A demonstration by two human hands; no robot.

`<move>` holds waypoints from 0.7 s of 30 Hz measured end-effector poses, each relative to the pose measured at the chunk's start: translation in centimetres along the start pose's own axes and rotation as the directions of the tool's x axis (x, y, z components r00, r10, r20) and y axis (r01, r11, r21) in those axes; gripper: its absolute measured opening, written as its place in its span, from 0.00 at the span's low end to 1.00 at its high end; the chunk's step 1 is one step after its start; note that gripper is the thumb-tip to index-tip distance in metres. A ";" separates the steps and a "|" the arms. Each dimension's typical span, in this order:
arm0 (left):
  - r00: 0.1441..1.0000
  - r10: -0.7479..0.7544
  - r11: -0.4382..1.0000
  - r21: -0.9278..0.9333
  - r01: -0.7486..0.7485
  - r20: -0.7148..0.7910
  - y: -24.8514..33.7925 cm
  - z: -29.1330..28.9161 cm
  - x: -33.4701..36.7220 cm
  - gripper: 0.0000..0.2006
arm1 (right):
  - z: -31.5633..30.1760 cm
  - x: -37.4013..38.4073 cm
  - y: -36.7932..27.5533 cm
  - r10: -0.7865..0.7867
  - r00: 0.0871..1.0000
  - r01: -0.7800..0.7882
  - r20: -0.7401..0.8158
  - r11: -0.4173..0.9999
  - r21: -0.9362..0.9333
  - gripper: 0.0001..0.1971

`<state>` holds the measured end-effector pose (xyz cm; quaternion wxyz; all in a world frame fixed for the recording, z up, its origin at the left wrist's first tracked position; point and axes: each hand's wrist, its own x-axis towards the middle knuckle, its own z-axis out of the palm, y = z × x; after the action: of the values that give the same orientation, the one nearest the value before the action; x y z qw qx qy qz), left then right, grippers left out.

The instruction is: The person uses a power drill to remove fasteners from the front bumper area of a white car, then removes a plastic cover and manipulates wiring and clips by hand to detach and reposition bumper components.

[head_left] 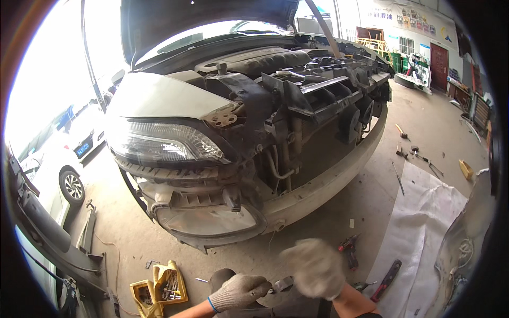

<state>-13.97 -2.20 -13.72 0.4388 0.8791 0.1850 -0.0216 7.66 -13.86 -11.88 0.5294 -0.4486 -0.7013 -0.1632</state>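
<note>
My left hand (238,292), in a pale knit glove with a blue cuff edge, is at the bottom centre. Its fingers are closed around a small dark object that I cannot make out. My right hand (315,267), in a similar glove, is raised just to the right and smeared by motion, so its fingers do not show clearly. Between the two hands is a small grey metal block (284,283). Ahead stands a white car with its hood up and front end stripped, showing a headlight (164,142) and a pale bumper beam (323,183).
Yellow cut-open containers (170,286) with small hardware stand left of my hands. On the right are a red-and-black power tool (349,252), a red-and-black handled tool (389,278) and a white sheet (419,222). A hammer (401,131) lies farther off.
</note>
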 end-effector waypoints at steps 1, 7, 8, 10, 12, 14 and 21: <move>0.998 0.052 0.984 0.168 -0.054 0.016 -0.2 -0.4 -0.3 0.17 | 0.9 1.1 -1.3 -0.066 0.982 0.052 0.176 0.995 0.083 0.18; 0.999 -0.040 0.967 0.252 0.037 0.009 3.8 -4.1 -0.4 0.16 | 2.7 -1.5 -2.2 0.073 0.891 -0.066 0.448 0.997 -0.033 0.26; 0.998 -0.066 0.973 0.221 0.067 -0.011 4.3 -4.6 -0.6 0.16 | 2.6 -1.0 -2.1 0.061 0.916 -0.076 0.396 0.997 0.023 0.26; 0.994 -0.080 0.990 0.113 0.087 -0.068 4.3 -5.7 -1.0 0.16 | 2.2 -0.2 -1.7 0.108 0.883 -0.140 0.457 0.989 0.037 0.25; 0.974 -0.151 0.988 -0.029 0.149 -0.168 5.5 -6.3 -1.1 0.14 | 1.5 0.1 -1.1 0.217 0.722 -0.235 0.658 0.970 -0.062 0.24; 0.930 -0.182 0.982 -0.012 0.188 -0.320 6.0 -6.0 -1.2 0.13 | 2.0 0.0 -0.9 0.176 0.829 -0.151 0.530 0.984 -0.092 0.24; 0.701 -0.010 0.971 0.162 0.178 -0.713 7.1 -5.1 -0.6 0.09 | 3.6 2.7 -0.6 0.063 0.973 -0.051 0.220 0.997 -0.057 0.17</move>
<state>-12.73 -2.26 -5.06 0.2335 0.8520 0.3801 0.2741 4.92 -10.47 -10.75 0.4405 -0.4973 -0.7385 -0.1147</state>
